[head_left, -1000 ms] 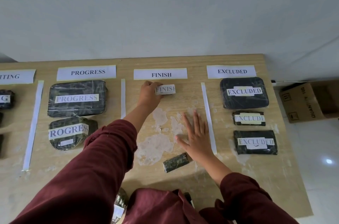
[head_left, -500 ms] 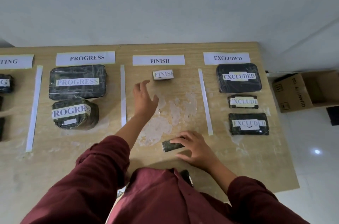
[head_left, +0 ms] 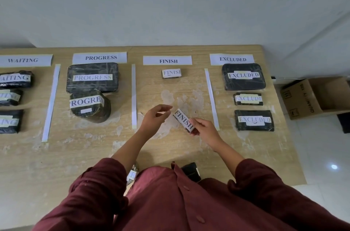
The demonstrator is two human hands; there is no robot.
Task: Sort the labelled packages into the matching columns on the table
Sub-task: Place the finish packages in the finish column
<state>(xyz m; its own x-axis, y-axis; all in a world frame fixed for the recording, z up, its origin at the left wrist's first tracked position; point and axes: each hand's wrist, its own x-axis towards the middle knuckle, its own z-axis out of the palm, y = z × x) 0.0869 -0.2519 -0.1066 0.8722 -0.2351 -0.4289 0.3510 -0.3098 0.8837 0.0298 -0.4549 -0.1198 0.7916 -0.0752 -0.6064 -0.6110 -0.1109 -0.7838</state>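
Note:
My right hand (head_left: 203, 130) holds a small dark package labelled FINISH (head_left: 183, 120) by its near end, tilted above the FINISH column. My left hand (head_left: 154, 118) hovers just left of it, fingers curled and apart, holding nothing. Another small FINISH package (head_left: 171, 73) lies under the FINISH header (head_left: 167, 60). Two PROGRESS packages (head_left: 92, 77) fill the column to the left. Three EXCLUDED packages (head_left: 243, 76) lie in the right column. WAITING packages (head_left: 16, 79) sit at the far left.
White paper strips (head_left: 133, 96) divide the wooden table (head_left: 75, 147) into columns. Two small dark packages (head_left: 191, 171) lie at the near edge by my body. An open cardboard box (head_left: 310, 98) stands on the floor to the right.
My right hand picked the small package up from the table and turned it label-up. My left hand drew back from the far FINISH package toward the one now held.

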